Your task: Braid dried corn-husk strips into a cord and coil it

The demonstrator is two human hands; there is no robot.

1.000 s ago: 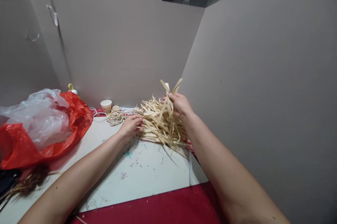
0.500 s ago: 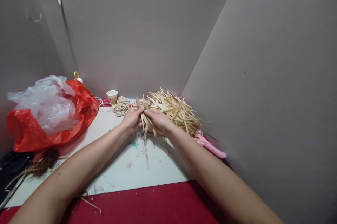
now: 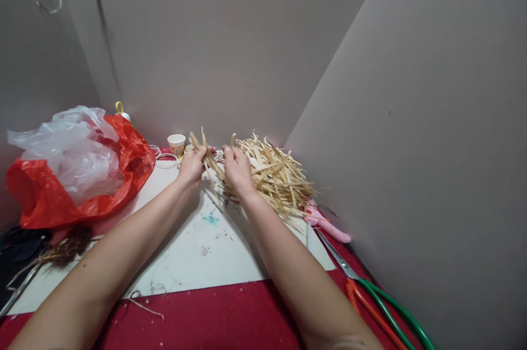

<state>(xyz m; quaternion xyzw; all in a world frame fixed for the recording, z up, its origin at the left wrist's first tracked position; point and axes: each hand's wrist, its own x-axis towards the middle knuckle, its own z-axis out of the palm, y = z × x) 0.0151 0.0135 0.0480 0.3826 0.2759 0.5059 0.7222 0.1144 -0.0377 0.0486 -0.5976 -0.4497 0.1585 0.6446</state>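
Observation:
My left hand (image 3: pixel 192 165) is closed on several flat, straw-coloured leaf strips (image 3: pixel 214 168). Their ends stick up past the thumb and trail down to the right over the white board (image 3: pixel 181 262). A short way to the right, my right hand (image 3: pixel 239 170) is pinched closed, and the tip of one dry strip (image 3: pixel 233 139) shows above its fingers. The rest of that strip is hidden by the hand. Behind and right of this hand lies a large loose heap of dry strips (image 3: pixel 282 174).
A red plastic bag (image 3: pixel 41 202) with clear plastic on it lies at left. A paper cup (image 3: pixel 177 144) and white rings (image 3: pixel 166 161) stand at the back. Scissors (image 3: pixel 346 267) with green and orange handles and a pink-handled tool (image 3: pixel 333 229) lie at right, beside the grey wall (image 3: pixel 411 147).
My hands, together before, are now apart: the left has moved left and up with the strips, the right slightly left and up. The scissors have come into sight.

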